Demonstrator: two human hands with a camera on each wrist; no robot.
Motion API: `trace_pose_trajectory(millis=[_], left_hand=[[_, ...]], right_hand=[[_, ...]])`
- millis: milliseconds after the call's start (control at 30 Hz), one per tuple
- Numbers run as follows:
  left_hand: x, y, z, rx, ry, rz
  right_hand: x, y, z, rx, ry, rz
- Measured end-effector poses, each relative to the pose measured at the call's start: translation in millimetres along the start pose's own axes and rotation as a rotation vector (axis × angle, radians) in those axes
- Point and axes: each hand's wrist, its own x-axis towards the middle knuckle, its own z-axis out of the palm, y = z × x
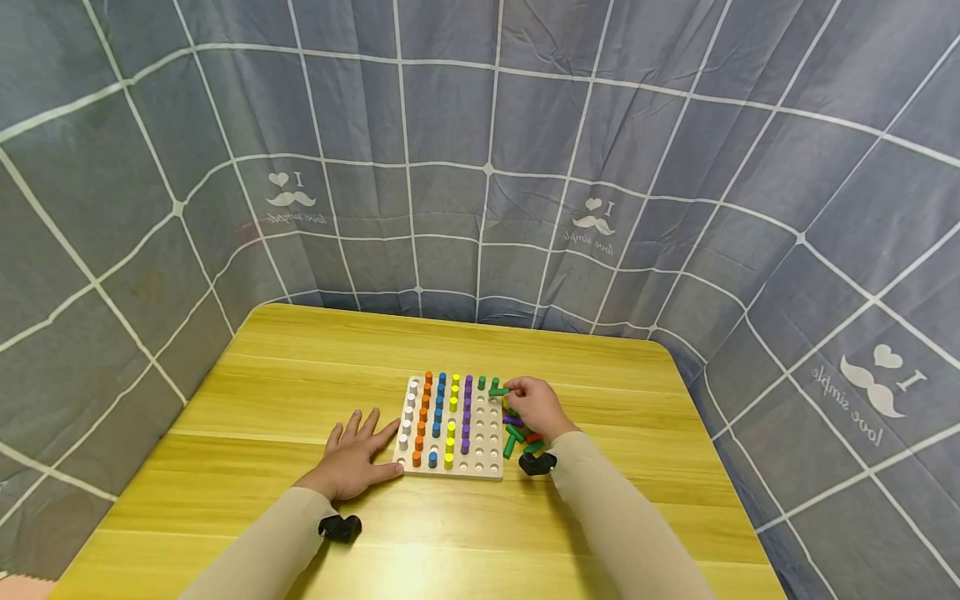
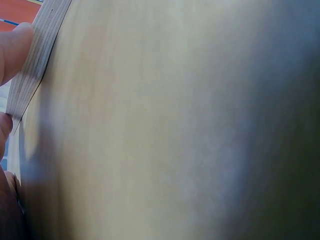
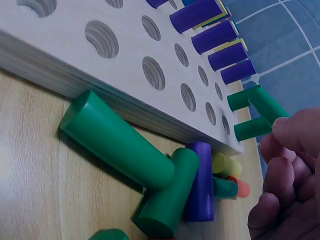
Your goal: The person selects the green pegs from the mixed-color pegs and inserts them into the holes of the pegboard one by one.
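Observation:
A pale wooden pegboard (image 1: 489, 475) bears columns of white, orange, blue, yellow and purple pegs, with two green pegs standing at its far right. My right hand (image 1: 536, 406) pinches a green peg (image 3: 270, 106) between thumb and fingers, tilted over the far right corner. In the right wrist view, that peg overlaps the standing green ones. My left hand (image 1: 352, 458) lies spread on the table, thumb and a fingertip at the board's left edge. The left wrist view catches only parts of its fingers (image 2: 12, 52) against the layered side of the board (image 2: 40, 50).
Loose pegs lie in a pile right of the board, among them a green peg (image 3: 117, 140), a purple peg (image 3: 201, 182) and a yellow peg (image 3: 227, 164). The wooden table (image 1: 345, 333) ends at a grey checked curtain (image 1: 450, 200) around its back and sides.

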Motion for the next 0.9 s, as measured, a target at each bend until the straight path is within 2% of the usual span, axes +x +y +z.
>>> trace_pose_trajectory(millis=[333, 900], left_hand=[[0.1, 1.0, -0.7, -0.003, 0.004, 0.008], [2.2, -0.3, 1.4, -0.004, 0.009, 0.005]], right_hand=[[4.5, -1.8, 7.6, -0.024, -0.021, -0.001], [10.5, -9.4, 19.7, -0.148, -0.038, 0.016]])
